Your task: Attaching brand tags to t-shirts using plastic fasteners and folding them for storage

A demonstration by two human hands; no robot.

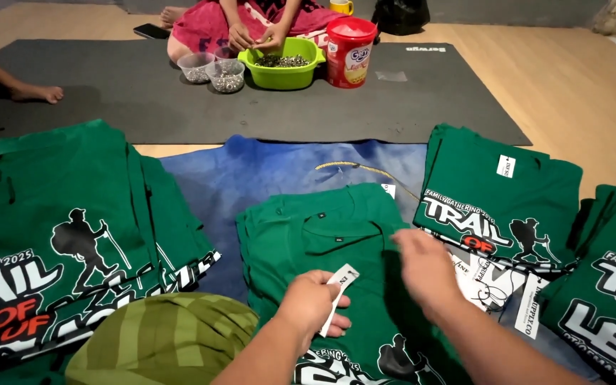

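Looking down, I see a blue cloth (251, 175) on the floor with green printed shirts stacked left (58, 235) and right (497, 207), and 1 green shirt (336, 242) lying flat between them. My left hand (311, 303) pinches a small white tag (338, 296) over that shirt. My right hand (425, 267) hovers open beside it, gripping nothing.

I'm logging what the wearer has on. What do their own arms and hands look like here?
Both forearms are bare: no sleeves, gloves, watch or bands show. The left hand and right hand carry no rings that can be made out; the right one is motion-blurred.
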